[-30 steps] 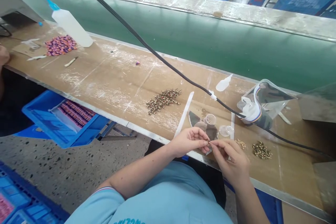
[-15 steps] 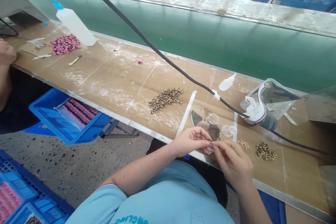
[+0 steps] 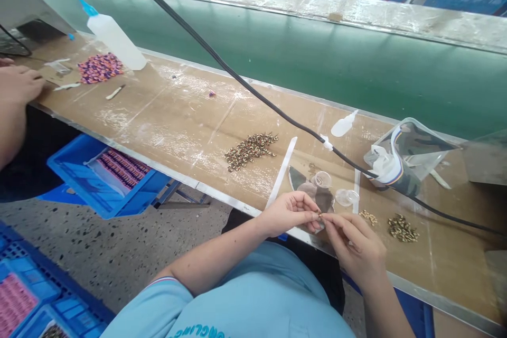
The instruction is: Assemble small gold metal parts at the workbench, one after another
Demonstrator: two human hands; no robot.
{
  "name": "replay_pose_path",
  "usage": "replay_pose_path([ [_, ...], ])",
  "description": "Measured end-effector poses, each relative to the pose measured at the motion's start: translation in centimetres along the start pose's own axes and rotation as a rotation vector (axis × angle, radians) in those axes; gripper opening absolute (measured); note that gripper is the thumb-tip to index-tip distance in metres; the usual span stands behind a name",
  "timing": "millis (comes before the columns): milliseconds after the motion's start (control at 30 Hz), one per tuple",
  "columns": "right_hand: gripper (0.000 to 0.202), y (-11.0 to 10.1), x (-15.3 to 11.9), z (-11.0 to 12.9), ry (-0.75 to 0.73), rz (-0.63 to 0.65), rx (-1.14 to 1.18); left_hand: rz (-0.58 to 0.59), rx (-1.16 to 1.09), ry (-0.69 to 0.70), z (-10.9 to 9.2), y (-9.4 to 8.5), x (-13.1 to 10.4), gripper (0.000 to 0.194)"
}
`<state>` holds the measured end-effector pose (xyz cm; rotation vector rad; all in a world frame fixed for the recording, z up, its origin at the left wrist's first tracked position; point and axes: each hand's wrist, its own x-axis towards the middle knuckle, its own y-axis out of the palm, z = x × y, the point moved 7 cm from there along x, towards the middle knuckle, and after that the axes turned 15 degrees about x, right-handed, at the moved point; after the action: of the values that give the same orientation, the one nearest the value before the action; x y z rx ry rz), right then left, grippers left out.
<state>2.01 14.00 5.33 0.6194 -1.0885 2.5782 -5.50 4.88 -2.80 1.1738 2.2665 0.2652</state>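
Brown-covered bench (image 3: 190, 132) runs across the view, with one green strip (image 3: 277, 58) behind it and one black cable (image 3: 222, 63) slanting over both; two bare hands meet at the near edge. The left hand (image 3: 291, 214) has thumb and forefinger pinched together, its other fingers loosely curled; the right hand (image 3: 358, 245) pinches from the other side; between the touching fingertips sits one small piece (image 3: 320, 217), gold-brown and mostly hidden, so its exact shape I cannot tell.

Just beyond the fingers lie one dark cloth scrap (image 3: 325, 200) and two clear cups (image 3: 321, 179), one on the scrap and one beside it; right of the fingertips are two little piles, one of pale bits (image 3: 368, 217) and one of dark-and-gold bits (image 3: 403, 228), too many to count; farther left and beyond is one larger pile of brown-gold pieces (image 3: 250, 151). Well beyond the fingers are one small white bottle (image 3: 344, 124) and, to its right, one clear bag (image 3: 412, 153); another person's hand (image 3: 19, 84) rests far left.
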Motion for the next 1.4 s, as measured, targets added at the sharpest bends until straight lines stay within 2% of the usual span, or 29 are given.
replay_pose_path([
  [133, 0.027, -0.1, -0.6, 0.1, -0.019, -0.045, -0.003, -0.016, -0.012, 0.011, 0.0, -0.1, 0.1, 0.044],
  [367, 0.041, 0.6, -0.7, 1.0, -0.094, -0.007, -0.015, -0.016, -0.020, 0.049, -0.4, -0.1, 0.0, 0.045],
  [567, 0.037, 0.6, -0.5, 0.8, -0.082, 0.008, 0.049, -0.031, -0.006, 0.082, -0.7, -0.1, -0.1, 0.043],
  [733, 0.027, 0.0, -0.6, 0.1, 0.057, -0.116, 0.018, -0.088, -0.010, 0.111, -0.6, -0.4, -0.1, 0.040],
  [833, 0.017, 0.2, -0.6, 0.0, 0.084, -0.149, -0.014, -0.101, 0.009, 0.131, -0.5, -0.4, -0.1, 0.039],
  [1400, 0.026, 0.3, -1.2, 0.8, -0.133, -0.107, -0.117, -0.082, 0.091, 0.211, -0.5, -0.2, -0.4, 0.034],
])
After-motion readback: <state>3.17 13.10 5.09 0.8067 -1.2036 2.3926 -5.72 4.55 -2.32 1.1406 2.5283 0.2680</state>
